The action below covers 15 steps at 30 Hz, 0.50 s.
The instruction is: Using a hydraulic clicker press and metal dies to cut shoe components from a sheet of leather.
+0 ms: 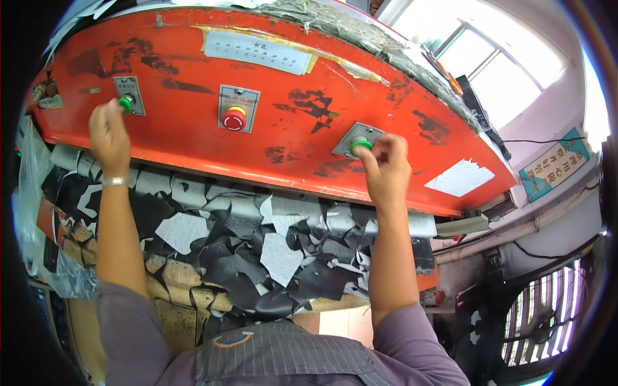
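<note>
Red machine panel (180, 128) spans our view; black scraps (238, 273) heap below, and loose ones could snag our forearms (122, 238). Our left hand (108, 138) looks bunched, our right hand (389, 167) half-curled; blur, can't tell if either pinches. Red stop button (233, 119) sits between them: stray knock might trip it. Left green button (125, 103) and right green button (360, 147) sit right at our hands: off-centre contact could slip.
</note>
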Each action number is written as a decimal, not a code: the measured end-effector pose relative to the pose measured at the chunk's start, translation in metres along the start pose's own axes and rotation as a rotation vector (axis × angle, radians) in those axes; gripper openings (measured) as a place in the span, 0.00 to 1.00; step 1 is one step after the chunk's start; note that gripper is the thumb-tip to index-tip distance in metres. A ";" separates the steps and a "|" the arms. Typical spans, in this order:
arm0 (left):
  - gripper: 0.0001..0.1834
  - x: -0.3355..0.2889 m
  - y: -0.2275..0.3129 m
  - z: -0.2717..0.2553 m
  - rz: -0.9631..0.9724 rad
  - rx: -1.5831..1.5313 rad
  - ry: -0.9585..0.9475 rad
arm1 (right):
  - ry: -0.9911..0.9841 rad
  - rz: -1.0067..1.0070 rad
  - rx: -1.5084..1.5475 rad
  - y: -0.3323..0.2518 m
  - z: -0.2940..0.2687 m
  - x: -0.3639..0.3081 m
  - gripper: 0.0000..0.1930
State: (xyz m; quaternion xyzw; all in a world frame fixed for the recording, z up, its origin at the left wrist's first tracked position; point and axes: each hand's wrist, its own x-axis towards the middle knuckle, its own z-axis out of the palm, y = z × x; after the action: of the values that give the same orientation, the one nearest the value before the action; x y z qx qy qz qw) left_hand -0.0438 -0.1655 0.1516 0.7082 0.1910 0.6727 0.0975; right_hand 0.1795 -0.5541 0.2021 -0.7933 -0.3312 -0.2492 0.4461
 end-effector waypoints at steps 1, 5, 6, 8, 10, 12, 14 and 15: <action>0.16 0.005 -0.001 0.002 -0.061 0.012 -0.156 | -0.102 0.131 0.005 0.001 0.001 0.004 0.17; 0.17 -0.026 0.024 -0.026 -0.165 -0.077 -0.379 | -0.026 0.099 0.139 0.007 -0.022 -0.050 0.18; 0.16 -0.043 0.039 -0.031 -0.214 -0.141 -0.468 | -0.049 0.043 0.109 0.020 -0.030 -0.071 0.18; 0.14 -0.093 0.091 -0.046 -0.278 -0.195 -0.643 | -0.363 0.190 -0.048 0.021 -0.041 -0.119 0.17; 0.09 -0.155 0.138 -0.060 -0.330 -0.359 -0.932 | -0.745 0.129 -0.203 0.013 -0.061 -0.167 0.22; 0.10 -0.199 0.183 -0.075 -0.114 -0.410 -1.141 | -0.985 0.147 -0.160 0.015 -0.080 -0.212 0.31; 0.12 -0.231 0.224 -0.087 -0.143 -0.413 -1.277 | -1.045 -0.002 -0.334 0.020 -0.094 -0.252 0.36; 0.11 -0.247 0.239 -0.091 -0.082 -0.347 -1.252 | -0.937 -0.097 -0.364 0.027 -0.096 -0.270 0.34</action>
State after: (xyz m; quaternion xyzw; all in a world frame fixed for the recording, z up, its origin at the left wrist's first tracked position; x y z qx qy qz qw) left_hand -0.1065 -0.4925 0.0272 0.9324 0.0134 0.1494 0.3288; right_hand 0.0127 -0.7299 0.0473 -0.8685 -0.4834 0.0594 0.0919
